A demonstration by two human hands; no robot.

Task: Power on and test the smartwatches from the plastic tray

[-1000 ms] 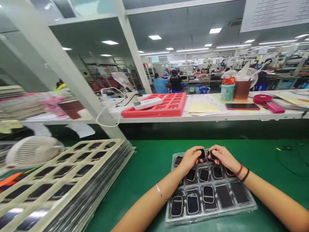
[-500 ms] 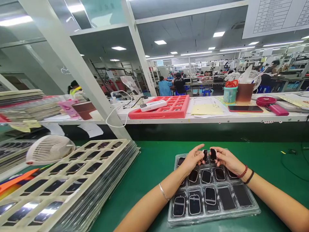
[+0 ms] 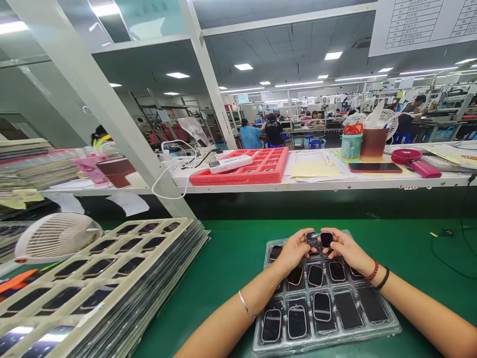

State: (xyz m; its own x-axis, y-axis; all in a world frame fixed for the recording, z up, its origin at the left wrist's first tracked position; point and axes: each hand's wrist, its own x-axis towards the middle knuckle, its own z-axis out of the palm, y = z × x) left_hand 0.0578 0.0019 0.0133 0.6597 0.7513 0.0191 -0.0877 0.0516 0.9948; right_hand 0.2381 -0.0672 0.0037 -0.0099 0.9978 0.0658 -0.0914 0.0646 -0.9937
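My left hand (image 3: 297, 247) pinches a smartwatch case (image 3: 311, 239) with a dark glossy face. Close beside it, my right hand (image 3: 342, 244) grips another smartwatch case (image 3: 327, 240), its black screen facing me. Both are held above the far part of a clear plastic tray (image 3: 290, 349). Watch cases lie in many of the tray's pockets, such as one watch case (image 3: 322, 306) in the front row. Two front pockets at the right show only a dark bottom (image 3: 349, 309). My hands and wrists hide some pockets behind them.
A tall stack of trays (image 3: 175, 271) with watch screens stands at left, beside a white fan (image 3: 55, 237). Along the raised shelf (image 3: 238, 190) lie a red foam tray (image 3: 274, 171), papers, a phone (image 3: 375, 168) and cups. A thin cable (image 3: 447, 271) crosses the green mat at right.
Both watch cases have been turned so their faces show more to me. My fingers have shifted around them. The whole view has moved slightly.
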